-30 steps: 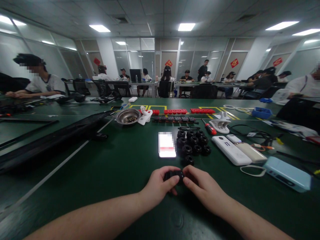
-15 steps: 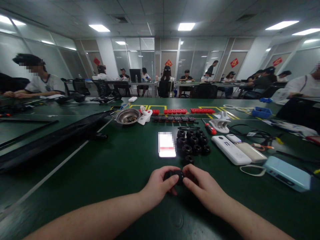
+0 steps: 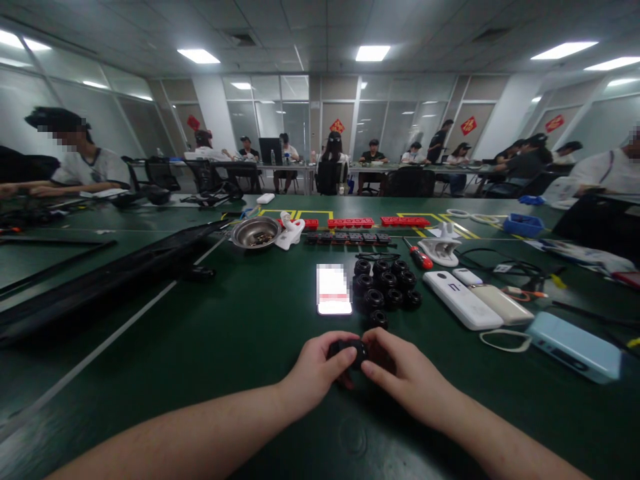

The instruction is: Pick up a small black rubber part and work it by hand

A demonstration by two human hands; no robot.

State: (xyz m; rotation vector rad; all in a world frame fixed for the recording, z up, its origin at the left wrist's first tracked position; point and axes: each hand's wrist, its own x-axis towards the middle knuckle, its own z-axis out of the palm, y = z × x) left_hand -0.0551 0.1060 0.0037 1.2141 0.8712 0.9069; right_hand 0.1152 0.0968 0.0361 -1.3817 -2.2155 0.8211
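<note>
My left hand [image 3: 320, 365] is closed around a small black wheel [image 3: 358, 352], with the thumb laid over its near side. The fingers of my right hand [image 3: 403, 365] meet the wheel's right side, index finger on top and thumb below. Much of the wheel is hidden by the fingers. Just beyond my hands lies a single black wheel [image 3: 377, 319], close to a cluster of several similar black wheels [image 3: 393, 298]. A lit phone [image 3: 335, 290] lies flat to the left of that cluster.
Farther back are a metal bowl [image 3: 256, 233] with small parts, a black strip of parts [image 3: 349, 238], red trays [image 3: 351, 223] and a screwdriver [image 3: 421, 255]. White power bank [image 3: 463, 300] and light-blue box [image 3: 575, 347] lie right. A long black object [image 3: 110, 283] stretches along the left.
My right thumb has shifted slightly left and down against the wheel, which has turned a little in my fingers. In the background, a standing person has moved right.
</note>
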